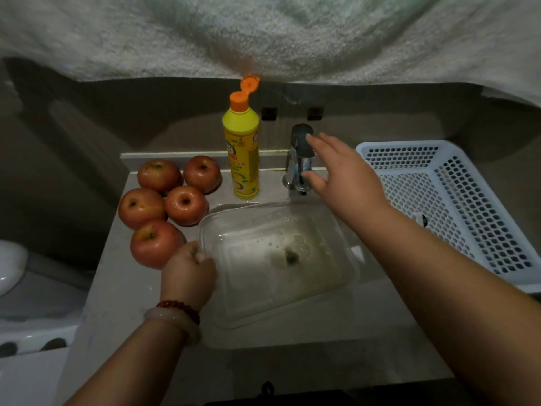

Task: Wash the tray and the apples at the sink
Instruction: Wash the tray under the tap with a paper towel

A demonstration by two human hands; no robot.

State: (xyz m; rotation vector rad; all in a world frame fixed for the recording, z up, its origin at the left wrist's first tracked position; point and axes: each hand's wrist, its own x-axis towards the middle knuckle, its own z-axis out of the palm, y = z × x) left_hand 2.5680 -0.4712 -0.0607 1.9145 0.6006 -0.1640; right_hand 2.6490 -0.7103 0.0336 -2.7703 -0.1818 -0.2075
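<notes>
Red-skinned apples [167, 206], five counted, clustered on the surface [117, 288] just left of the tray, none yet in the basin; nearest one touching or almost touching the left hand. Clear plastic tray [278, 259], one only, sitting tilted over the sink [322, 344], near-left corner pinched by the left hand [188, 275], fingers [205, 260] curled over the rim; a beaded bracelet [178, 307] and a pale bangle [175, 320] on that wrist; some suds or droplets and a dark spot, likely the drain seen through the bottom. One yellow detergent bottle [242, 159], orange cap flipped up, upright behind the tray's far-left corner. One chrome tap [300, 159] behind the tray's far edge; no water visibly running. Right hand [342, 174] stretched out flat at the tap, fingers [317, 142] straight and spread, holding nothing, tips touching or just at the handle. One white perforated basket [456, 206] to the right of the tray, nothing seen inside.

Step in hand, judging by this: tray wash under way, tap about to be worked. Next move calls for lifting or turning the handle, keeping the tray steady beneath the spout, then rinsing; apples to follow.
</notes>
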